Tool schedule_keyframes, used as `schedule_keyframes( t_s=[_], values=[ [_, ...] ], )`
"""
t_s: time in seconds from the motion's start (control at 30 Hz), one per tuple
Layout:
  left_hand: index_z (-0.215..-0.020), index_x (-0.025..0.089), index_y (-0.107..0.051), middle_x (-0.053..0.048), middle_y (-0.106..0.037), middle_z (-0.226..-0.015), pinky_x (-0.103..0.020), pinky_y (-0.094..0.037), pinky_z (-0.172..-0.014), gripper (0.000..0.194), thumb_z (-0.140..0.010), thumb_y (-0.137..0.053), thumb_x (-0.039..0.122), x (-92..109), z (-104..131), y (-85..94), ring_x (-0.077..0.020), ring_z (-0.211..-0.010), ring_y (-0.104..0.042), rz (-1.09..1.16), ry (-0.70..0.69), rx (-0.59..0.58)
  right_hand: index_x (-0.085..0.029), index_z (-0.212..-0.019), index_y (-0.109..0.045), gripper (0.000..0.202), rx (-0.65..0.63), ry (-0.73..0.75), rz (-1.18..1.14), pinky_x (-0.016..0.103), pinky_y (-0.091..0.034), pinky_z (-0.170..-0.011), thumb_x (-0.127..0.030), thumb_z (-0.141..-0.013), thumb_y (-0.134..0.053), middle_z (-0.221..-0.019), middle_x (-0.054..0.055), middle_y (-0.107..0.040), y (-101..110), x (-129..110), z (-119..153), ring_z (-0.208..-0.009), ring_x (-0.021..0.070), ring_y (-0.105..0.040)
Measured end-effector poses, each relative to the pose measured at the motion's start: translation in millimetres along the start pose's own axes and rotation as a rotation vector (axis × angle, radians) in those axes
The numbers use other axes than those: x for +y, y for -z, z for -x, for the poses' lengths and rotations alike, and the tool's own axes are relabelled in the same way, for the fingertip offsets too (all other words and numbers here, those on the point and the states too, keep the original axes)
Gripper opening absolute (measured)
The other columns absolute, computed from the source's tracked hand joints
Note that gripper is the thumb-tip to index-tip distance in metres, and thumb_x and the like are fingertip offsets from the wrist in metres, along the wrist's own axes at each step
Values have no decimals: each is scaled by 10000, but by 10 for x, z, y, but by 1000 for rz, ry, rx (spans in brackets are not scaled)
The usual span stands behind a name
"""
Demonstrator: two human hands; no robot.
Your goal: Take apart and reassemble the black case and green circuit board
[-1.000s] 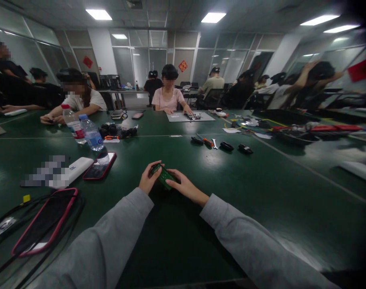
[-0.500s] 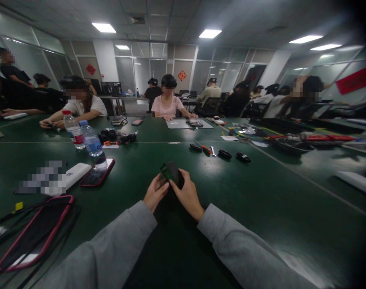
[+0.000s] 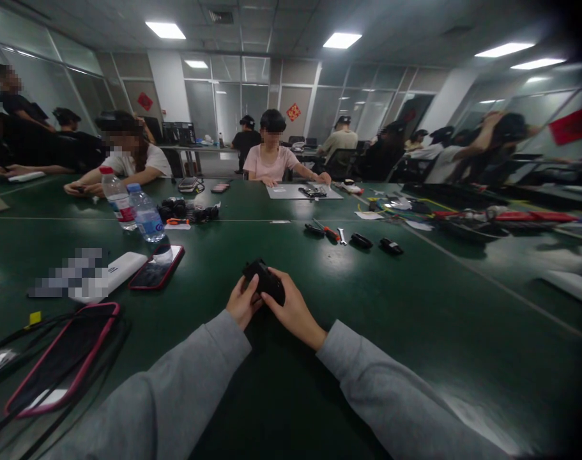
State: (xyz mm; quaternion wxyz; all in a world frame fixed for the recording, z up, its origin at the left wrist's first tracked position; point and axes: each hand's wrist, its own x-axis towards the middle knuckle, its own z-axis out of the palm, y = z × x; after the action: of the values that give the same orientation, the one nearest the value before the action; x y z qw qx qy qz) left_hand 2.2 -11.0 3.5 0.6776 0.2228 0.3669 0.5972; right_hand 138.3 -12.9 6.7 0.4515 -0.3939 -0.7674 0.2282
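Observation:
A small black device [image 3: 266,281] is held between both hands above the green table [image 3: 377,345], in the middle of the view. My left hand [image 3: 243,302] grips its left end, with the thumb laid on the near face. Around its right side wraps my right hand [image 3: 293,306], thumb at the lower edge. The undersides of the device and some fingertips are hidden. Beyond the hands lie an orange-and-black screwdriver [image 3: 331,234], a wrench [image 3: 342,236] and a black object [image 3: 361,241].
On the left are two bottles [image 3: 145,214], a phone [image 3: 157,268], a white power bank [image 3: 115,276] and a pink-cased phone [image 3: 65,358] with cables over it. Across the table a person in pink [image 3: 272,160] works at a white board [image 3: 291,192]. Wires and parts lie at the right back.
The device has turned over in my hands: its green circuit board no longer shows and a black face does. Both hands have shifted slightly left, and the view has moved a little.

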Motion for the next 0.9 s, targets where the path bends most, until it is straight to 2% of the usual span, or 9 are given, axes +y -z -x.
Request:
schedule_keyframes(
  t_s=[0.17, 0.33, 0.5, 0.67, 0.9],
  values=[
    [-1097, 235, -539, -62, -628, -1045, -246, -500, -678, 454, -688, -704, 344, -12, 4, -2, -147, -797, -641, -67, 4, -14, -214, -1258, -380, 493, -8, -8, -56, 338, -383, -979, -185, -797, -553, -1198, 66, -462, 41, -25, -17, -1116, 176, -453],
    [-1044, 212, -562, -61, -633, -1026, -260, -503, -731, 412, -680, -710, 335, -19, 27, -21, -158, -855, -629, -78, -62, -62, -207, -1238, -383, 483, -67, 0, -87, 335, -393, -962, -184, -786, -550, -1180, 67, -464, 95, -56, -26, -1097, 176, -461],
    [-1033, 205, -569, -63, -641, -979, -222, -500, -600, 429, -665, -712, 372, 14, 23, -12, -135, -737, -630, -152, -66, -5, -207, -1229, -376, 452, -35, -55, -135, 347, -382, -982, -226, -805, -532, -1184, 68, -465, 87, -50, -23, -1115, 185, -457],
    [-1059, 215, -565, -59, -638, -987, -275, -536, -622, 433, -682, -698, 382, 43, -46, 47, -145, -731, -643, -151, -78, 20, -207, -1240, -349, 475, 77, -177, -241, 337, -419, -948, -293, -809, -531, -1134, 62, -488, 84, 65, -65, -1066, 175, -497],
    [-1105, 192, -549, -101, -644, -1050, -332, -554, -678, 448, -716, -671, 378, 79, -52, 50, -195, -808, -662, -96, -42, 9, -185, -1215, -384, 576, 215, -479, -554, 328, -505, -832, -407, -744, -629, -1116, 81, -552, 178, 260, -181, -977, 195, -576]
  ],
)
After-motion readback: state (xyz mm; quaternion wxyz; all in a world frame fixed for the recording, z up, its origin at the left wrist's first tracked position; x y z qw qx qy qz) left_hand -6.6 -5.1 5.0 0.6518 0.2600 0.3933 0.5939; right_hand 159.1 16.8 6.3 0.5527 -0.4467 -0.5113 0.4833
